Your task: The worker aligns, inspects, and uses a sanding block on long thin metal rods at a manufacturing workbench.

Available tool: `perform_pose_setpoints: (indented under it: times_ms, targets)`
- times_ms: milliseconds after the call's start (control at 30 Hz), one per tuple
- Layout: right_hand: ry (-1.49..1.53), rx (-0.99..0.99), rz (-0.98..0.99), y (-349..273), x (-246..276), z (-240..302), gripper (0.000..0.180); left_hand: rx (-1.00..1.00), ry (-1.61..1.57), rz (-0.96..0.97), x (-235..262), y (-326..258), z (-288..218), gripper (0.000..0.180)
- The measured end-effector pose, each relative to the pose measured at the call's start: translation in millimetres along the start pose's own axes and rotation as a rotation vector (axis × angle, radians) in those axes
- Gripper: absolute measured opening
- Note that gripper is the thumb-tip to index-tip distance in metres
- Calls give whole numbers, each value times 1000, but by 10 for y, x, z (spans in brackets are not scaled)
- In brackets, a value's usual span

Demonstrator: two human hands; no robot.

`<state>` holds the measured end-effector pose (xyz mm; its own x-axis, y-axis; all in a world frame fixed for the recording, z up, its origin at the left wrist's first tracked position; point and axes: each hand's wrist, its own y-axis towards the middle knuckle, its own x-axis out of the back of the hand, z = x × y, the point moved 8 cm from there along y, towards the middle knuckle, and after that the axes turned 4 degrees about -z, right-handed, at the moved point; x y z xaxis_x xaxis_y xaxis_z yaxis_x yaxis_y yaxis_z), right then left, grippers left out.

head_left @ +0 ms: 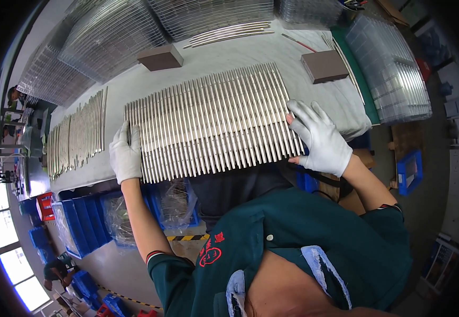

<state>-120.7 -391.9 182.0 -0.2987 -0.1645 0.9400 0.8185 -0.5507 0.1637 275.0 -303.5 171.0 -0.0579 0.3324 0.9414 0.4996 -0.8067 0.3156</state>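
Observation:
A wide row of slim silvery metal rods lies side by side on the pale cloth of the table, their near ends reaching the front edge. My left hand, in a white glove, rests along the row's left side with its fingers stretched out. At the right side, my gloved right hand has its fingers spread against the outermost rods and its thumb near their lower ends. Bare fingertips show through the right glove. The undersides of both hands are hidden.
Further left lies another group of rods. Behind the row sit two brown blocks and some loose rods. Stacked clear plastic trays line the back; more trays stand right. Blue bins are below the table.

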Motion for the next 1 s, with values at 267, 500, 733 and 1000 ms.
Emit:
perform_pose_setpoints:
  times_ms: [267,500,733,1000]
  targets:
    - [-57,-43,33,4,21,-24,99,-12,7,-11,-8,9,0,52]
    - [-56,-29,33,-13,12,-60,95,-13,-3,-16,4,12,-12,50]
    - [-105,21,76,45,65,-131,102,-7,-5,-34,24,-15,-28,49]
    - [-56,174,115,151,-120,150,97,-14,-11,-25,23,6,-62,50]
